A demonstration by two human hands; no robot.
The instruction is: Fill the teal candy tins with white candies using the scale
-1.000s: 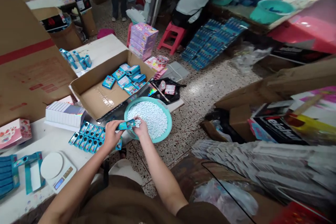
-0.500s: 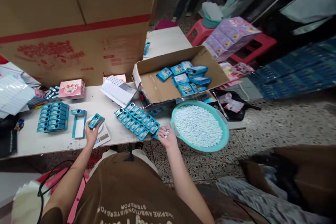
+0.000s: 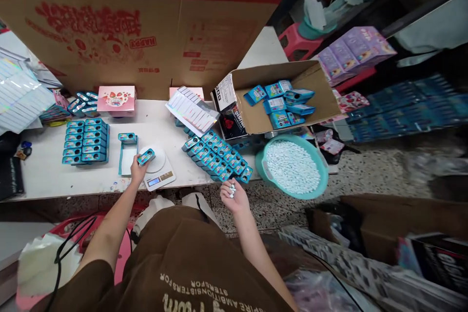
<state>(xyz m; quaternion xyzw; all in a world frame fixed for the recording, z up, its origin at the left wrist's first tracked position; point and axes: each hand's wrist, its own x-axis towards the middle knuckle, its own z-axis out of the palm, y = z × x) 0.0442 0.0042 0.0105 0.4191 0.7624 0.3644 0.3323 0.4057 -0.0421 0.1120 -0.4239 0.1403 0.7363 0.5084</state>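
Note:
My left hand (image 3: 138, 172) grips a small blue box (image 3: 146, 156) with a dark round opening in its end. It is held over the left side of a white digital scale (image 3: 168, 176), whose display is lit. Small white tablets (image 3: 232, 189) lie in the curled fingers of my right hand (image 3: 238, 201), palm up at the table's front edge. Just beyond that hand, rows of similar blue boxes (image 3: 217, 158) stand with their openings up. To the right, a turquoise basin (image 3: 323, 185) is full of the same tablets.
Left of the scale are an open blue display carton (image 3: 122, 158) and a block of blue boxes (image 3: 86, 141). Folded white card (image 3: 192, 112) leans behind the rows. An open cardboard box (image 3: 252, 124) holds several blue packs. A tall carton (image 3: 164, 34) stands along the back.
The view has shifted left and tilted. My right hand has drawn slightly back from the rows, still cupping the tablets. The left hand keeps the blue box near the scale.

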